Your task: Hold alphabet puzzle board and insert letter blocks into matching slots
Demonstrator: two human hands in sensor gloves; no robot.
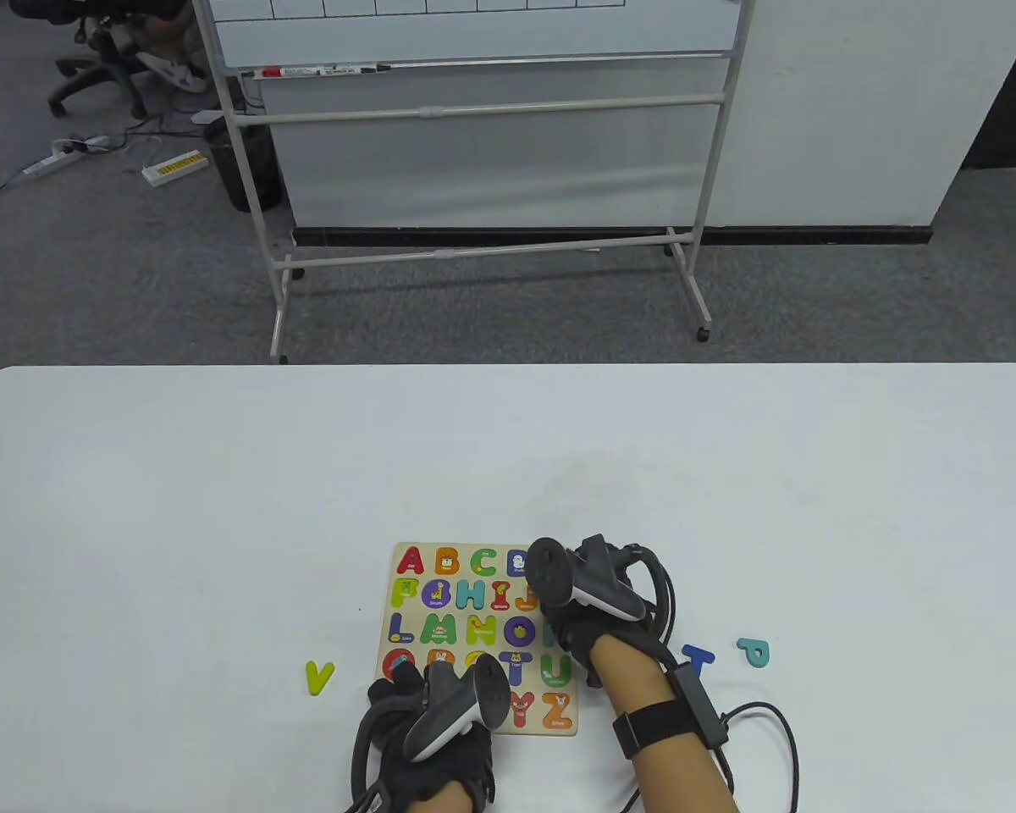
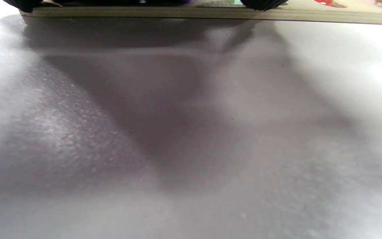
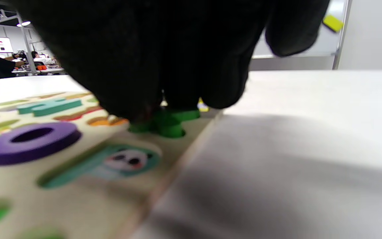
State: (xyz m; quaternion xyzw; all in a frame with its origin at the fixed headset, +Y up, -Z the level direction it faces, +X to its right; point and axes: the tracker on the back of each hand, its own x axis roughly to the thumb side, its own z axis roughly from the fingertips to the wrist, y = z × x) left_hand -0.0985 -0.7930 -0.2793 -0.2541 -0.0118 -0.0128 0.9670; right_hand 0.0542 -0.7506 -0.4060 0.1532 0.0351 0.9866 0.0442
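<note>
Square wooden alphabet puzzle board w/ coloured letters lies flat on white table, near front edge. Left hand rests on its near-left corner, fingers flat. Right hand presses dark-green letter block at board's right edge; exact grip can't tell.

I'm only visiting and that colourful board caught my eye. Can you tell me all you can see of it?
The puzzle board is a square, pale wooden slab lying flat on the white table, near its front edge. Bright letters fill most of its slots in rows; one empty slot shows a panda picture. The left hand rests on its near edge, and the right hand presses a green letter at its right side.
</note>
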